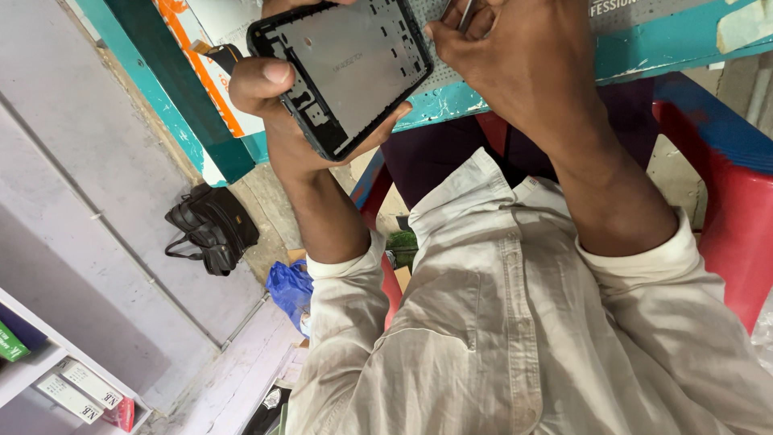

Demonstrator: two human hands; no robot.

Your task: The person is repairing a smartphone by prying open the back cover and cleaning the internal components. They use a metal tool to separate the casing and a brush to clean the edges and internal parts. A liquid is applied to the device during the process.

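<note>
From the head view, the left hand (278, 105) cradles an opened phone frame (342, 68), its long axis tilted toward the teal table edge (644, 48). The right hand (515, 56), just beside the frame's right edge, pinches a thin metal tool (465, 14).

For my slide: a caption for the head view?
Left hand grips an opened phone frame; right hand holds a thin tool.

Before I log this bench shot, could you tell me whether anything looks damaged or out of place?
The phone frame in the left hand is stripped: bare metal plate and cutouts, no screen or parts. The teal table edge has chipped paint. A black bag lies slumped on the floor.
</note>
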